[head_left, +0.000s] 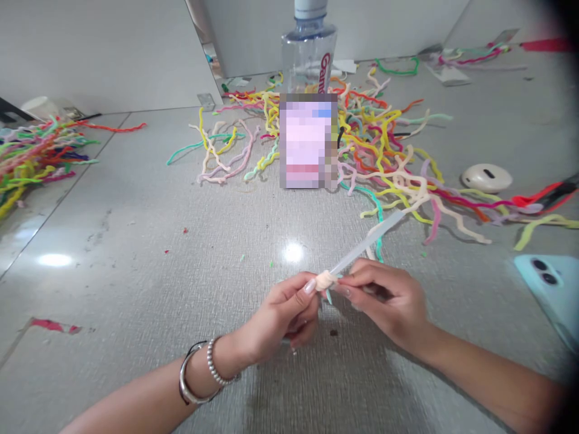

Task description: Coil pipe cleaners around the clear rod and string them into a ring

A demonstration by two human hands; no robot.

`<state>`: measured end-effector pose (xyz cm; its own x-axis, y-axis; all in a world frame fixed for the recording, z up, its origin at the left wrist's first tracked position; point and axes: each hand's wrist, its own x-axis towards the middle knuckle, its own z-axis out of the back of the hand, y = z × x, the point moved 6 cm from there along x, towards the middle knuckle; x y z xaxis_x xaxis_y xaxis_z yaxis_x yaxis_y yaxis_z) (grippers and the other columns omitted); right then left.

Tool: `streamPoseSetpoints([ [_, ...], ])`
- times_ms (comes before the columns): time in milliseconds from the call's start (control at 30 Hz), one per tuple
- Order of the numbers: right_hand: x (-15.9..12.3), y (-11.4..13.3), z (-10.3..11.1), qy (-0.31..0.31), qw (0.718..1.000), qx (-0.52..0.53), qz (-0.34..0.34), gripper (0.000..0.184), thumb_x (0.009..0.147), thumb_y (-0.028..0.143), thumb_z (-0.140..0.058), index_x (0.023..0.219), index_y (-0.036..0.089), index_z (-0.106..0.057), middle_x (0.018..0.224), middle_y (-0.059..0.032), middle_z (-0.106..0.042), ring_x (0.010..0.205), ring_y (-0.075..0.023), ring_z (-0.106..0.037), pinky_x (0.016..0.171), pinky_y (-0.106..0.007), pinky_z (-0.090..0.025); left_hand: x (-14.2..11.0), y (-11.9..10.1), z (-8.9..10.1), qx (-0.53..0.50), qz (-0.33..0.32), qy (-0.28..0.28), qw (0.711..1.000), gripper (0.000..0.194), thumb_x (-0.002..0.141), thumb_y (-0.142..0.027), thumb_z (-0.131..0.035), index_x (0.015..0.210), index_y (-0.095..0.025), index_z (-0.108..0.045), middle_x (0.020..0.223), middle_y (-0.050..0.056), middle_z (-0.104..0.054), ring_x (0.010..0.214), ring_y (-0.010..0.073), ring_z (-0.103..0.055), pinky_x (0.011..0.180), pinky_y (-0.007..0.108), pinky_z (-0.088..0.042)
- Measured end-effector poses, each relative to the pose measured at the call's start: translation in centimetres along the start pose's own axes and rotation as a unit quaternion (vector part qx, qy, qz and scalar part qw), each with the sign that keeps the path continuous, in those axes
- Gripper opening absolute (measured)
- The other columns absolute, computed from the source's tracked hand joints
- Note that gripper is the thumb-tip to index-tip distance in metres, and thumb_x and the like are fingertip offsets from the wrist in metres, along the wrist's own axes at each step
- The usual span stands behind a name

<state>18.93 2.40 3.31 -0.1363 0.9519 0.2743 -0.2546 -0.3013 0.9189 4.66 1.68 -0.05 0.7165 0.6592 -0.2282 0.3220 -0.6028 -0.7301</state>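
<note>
My left hand pinches a small coil of pale pink fuzzy wire between thumb and forefinger. My right hand is closed on a clear plastic stick that points up and to the right; the coil is wound around its near end. A teal piece of wire hangs beside the stick. Both hands meet just above the grey table. Two bracelets circle my left wrist.
A big tangle of coloured fuzzy wires lies behind the hands around a clear plastic bottle. Another wire heap sits at far left. A teal phone and a white oval object lie at right.
</note>
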Motion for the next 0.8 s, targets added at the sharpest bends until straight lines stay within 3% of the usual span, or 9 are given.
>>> streamPoseSetpoints([
  [200, 0.1, -1.5, -0.6, 0.043, 0.990, 0.108, -0.074, 0.031, 0.087, 0.040, -0.067, 0.064, 0.020, -0.061, 0.056, 0.0038, -0.049, 0.050, -0.0086, -0.038, 0.047, -0.023, -0.029, -0.2, 0.3, -0.4, -0.031, 0.044, 0.053, 0.997, 0.027, 0.096, -0.040, -0.050, 0.086, -0.016, -0.052, 0.050, -0.011, -0.029, 0.034, 0.0040, -0.020, 0.032, 0.015, -0.021],
  [300, -0.2, -2.6, -0.8, 0.039, 0.975, 0.176, -0.127, 0.022, 0.081, 0.042, -0.073, 0.080, 0.022, -0.063, 0.059, 0.0057, -0.047, 0.050, -0.0080, -0.037, 0.046, -0.021, -0.028, -0.2, 0.3, -0.5, -0.038, 0.057, 0.084, 0.994, 0.026, 0.096, -0.040, -0.050, 0.086, -0.015, -0.053, 0.049, -0.011, -0.028, 0.035, 0.0044, -0.017, 0.033, 0.016, -0.019],
  [400, -0.5, -3.2, -1.1, 0.052, 0.962, 0.220, -0.151, 0.029, 0.078, 0.041, -0.076, 0.101, 0.029, -0.063, 0.062, 0.0076, -0.043, 0.051, -0.0077, -0.036, 0.047, -0.020, -0.027, -0.2, 0.3, -0.6, -0.054, 0.072, 0.115, 0.989, 0.026, 0.097, -0.038, -0.047, 0.087, -0.015, -0.053, 0.048, -0.011, -0.026, 0.034, 0.0049, -0.017, 0.032, 0.016, -0.017],
  [500, -0.6, -3.1, -1.6, 0.101, 0.955, 0.234, -0.154, 0.032, 0.079, 0.045, -0.074, 0.106, 0.030, -0.066, 0.062, 0.0069, -0.039, 0.050, -0.0080, -0.034, 0.047, -0.022, -0.026, -0.3, 0.5, -0.6, -0.074, 0.077, 0.136, 0.985, 0.026, 0.099, -0.034, -0.043, 0.088, -0.014, -0.055, 0.047, -0.011, -0.026, 0.033, 0.0048, -0.016, 0.031, 0.016, -0.016],
  [600, -0.5, -2.8, -1.9, 0.140, 0.954, 0.225, -0.139, 0.028, 0.079, 0.048, -0.073, 0.095, 0.025, -0.074, 0.059, 0.0047, -0.043, 0.051, -0.0091, -0.035, 0.047, -0.024, -0.025, -0.5, 0.7, -0.6, -0.085, 0.084, 0.152, 0.981, 0.025, 0.100, -0.032, -0.043, 0.088, -0.014, -0.056, 0.047, -0.011, -0.025, 0.032, 0.0046, -0.016, 0.030, 0.016, -0.018],
  [800, 0.2, -2.2, -1.6, 0.098, 0.966, 0.224, -0.087, 0.018, 0.082, 0.043, -0.072, 0.085, 0.026, -0.077, 0.063, 0.0014, -0.056, 0.053, -0.0104, -0.045, 0.049, -0.024, -0.033, -0.3, 0.7, -0.6, -0.056, 0.094, 0.126, 0.986, 0.030, 0.100, -0.038, -0.042, 0.089, -0.014, -0.055, 0.047, -0.011, -0.025, 0.033, 0.0050, -0.020, 0.031, 0.016, -0.020],
])
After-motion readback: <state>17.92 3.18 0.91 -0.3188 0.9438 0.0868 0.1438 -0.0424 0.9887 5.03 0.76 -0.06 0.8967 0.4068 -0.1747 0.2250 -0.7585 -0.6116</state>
